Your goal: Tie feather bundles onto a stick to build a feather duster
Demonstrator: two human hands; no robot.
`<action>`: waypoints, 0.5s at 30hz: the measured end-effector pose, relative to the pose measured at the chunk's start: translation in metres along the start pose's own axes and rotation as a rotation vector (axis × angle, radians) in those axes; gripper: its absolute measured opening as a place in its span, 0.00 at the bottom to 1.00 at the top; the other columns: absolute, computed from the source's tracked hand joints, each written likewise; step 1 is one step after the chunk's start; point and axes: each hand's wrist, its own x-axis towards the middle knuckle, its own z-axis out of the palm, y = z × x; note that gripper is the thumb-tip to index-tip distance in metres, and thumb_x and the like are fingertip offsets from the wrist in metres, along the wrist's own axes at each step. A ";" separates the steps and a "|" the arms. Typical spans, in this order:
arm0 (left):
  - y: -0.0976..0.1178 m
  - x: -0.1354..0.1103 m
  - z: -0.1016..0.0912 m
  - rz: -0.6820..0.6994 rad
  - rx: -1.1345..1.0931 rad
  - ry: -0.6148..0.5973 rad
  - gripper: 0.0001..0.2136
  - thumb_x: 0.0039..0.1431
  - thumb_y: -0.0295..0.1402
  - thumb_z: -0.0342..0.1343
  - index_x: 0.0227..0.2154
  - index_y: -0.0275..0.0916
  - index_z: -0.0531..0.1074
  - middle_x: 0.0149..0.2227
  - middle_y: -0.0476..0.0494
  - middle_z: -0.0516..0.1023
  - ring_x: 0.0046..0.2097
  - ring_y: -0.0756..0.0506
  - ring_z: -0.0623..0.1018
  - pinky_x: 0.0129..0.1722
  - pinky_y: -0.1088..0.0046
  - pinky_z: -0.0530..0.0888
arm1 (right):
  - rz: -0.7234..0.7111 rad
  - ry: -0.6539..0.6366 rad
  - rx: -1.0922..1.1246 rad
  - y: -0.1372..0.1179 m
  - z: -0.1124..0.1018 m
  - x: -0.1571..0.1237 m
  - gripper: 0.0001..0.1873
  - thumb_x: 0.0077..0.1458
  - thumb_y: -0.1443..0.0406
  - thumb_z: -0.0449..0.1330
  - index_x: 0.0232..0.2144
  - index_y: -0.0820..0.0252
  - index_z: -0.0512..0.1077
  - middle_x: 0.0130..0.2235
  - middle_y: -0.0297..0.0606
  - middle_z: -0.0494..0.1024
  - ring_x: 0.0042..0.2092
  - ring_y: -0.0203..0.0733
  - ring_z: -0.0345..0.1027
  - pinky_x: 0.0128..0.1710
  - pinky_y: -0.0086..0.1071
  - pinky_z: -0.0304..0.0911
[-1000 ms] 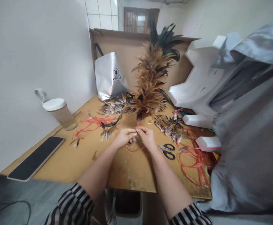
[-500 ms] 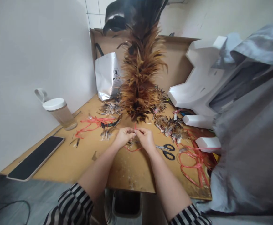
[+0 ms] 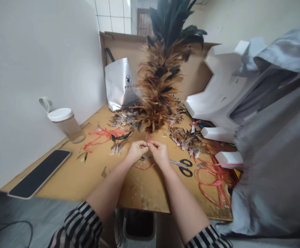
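Note:
A feather duster (image 3: pixel 161 79) rises in front of me, brown feathers below and long dark ones at its top. Its thin lower end, with red string (image 3: pixel 149 137) on it, comes down to my fingers. My left hand (image 3: pixel 137 151) is closed in a pinch there, and my right hand (image 3: pixel 159 152) pinches the same spot, thumbs nearly touching. What lies between the fingertips is mostly hidden. A loop of red string (image 3: pixel 143 168) hangs between my wrists. Scissors with black handles (image 3: pixel 184 167) lie just right of my right wrist.
Bunches of loose feathers (image 3: pixel 187 140) and tangled red string (image 3: pixel 215 182) lie on the tabletop (image 3: pixel 145 193). Leftward are a phone (image 3: pixel 40 174) and a lidded cup (image 3: pixel 67 125). A silver bag (image 3: pixel 120 82) stands behind; a white frame (image 3: pixel 224 79) and grey cloth (image 3: pixel 276 155) border the right.
The duster's feathered part has turned and its top has swung to the right, exposing more wall behind it. Both hands stay in nearly the same place, still pinched together.

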 end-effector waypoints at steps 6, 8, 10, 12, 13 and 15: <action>-0.007 0.001 -0.005 -0.081 -0.014 -0.211 0.13 0.43 0.36 0.58 0.31 0.32 0.75 0.17 0.48 0.72 0.18 0.55 0.67 0.20 0.80 0.64 | 0.046 0.003 0.043 0.003 -0.003 0.002 0.11 0.47 0.62 0.57 0.30 0.61 0.77 0.26 0.36 0.78 0.28 0.38 0.68 0.29 0.28 0.61; -0.008 0.002 -0.005 -0.099 0.017 -0.166 0.12 0.42 0.35 0.59 0.29 0.32 0.75 0.16 0.49 0.71 0.17 0.55 0.66 0.19 0.80 0.63 | 0.033 0.007 0.019 0.004 -0.001 0.001 0.11 0.48 0.62 0.56 0.29 0.61 0.77 0.27 0.36 0.78 0.29 0.39 0.68 0.30 0.29 0.61; -0.007 0.002 -0.004 -0.092 0.033 -0.089 0.10 0.41 0.34 0.59 0.26 0.32 0.75 0.16 0.50 0.70 0.17 0.55 0.66 0.18 0.80 0.63 | 0.009 0.014 -0.006 0.004 0.001 0.001 0.11 0.48 0.63 0.56 0.29 0.60 0.77 0.28 0.36 0.78 0.30 0.39 0.69 0.31 0.29 0.62; -0.006 0.001 -0.002 -0.063 0.035 -0.025 0.07 0.40 0.32 0.59 0.23 0.32 0.73 0.16 0.50 0.70 0.18 0.54 0.67 0.18 0.80 0.63 | -0.004 0.018 -0.028 0.003 0.003 0.000 0.11 0.48 0.63 0.56 0.28 0.60 0.77 0.27 0.36 0.78 0.30 0.40 0.69 0.31 0.29 0.62; -0.005 0.001 -0.001 -0.048 0.032 -0.004 0.06 0.39 0.31 0.59 0.21 0.32 0.73 0.16 0.50 0.70 0.18 0.54 0.67 0.19 0.81 0.63 | -0.011 0.015 -0.035 0.003 0.003 0.000 0.11 0.48 0.63 0.56 0.28 0.60 0.77 0.27 0.36 0.78 0.29 0.40 0.69 0.30 0.29 0.61; -0.005 0.000 -0.001 -0.034 0.022 -0.005 0.06 0.39 0.31 0.59 0.21 0.33 0.72 0.17 0.51 0.70 0.18 0.55 0.67 0.19 0.81 0.64 | -0.029 0.002 -0.040 0.002 0.002 0.000 0.11 0.48 0.63 0.56 0.28 0.60 0.77 0.27 0.36 0.78 0.29 0.40 0.69 0.30 0.29 0.61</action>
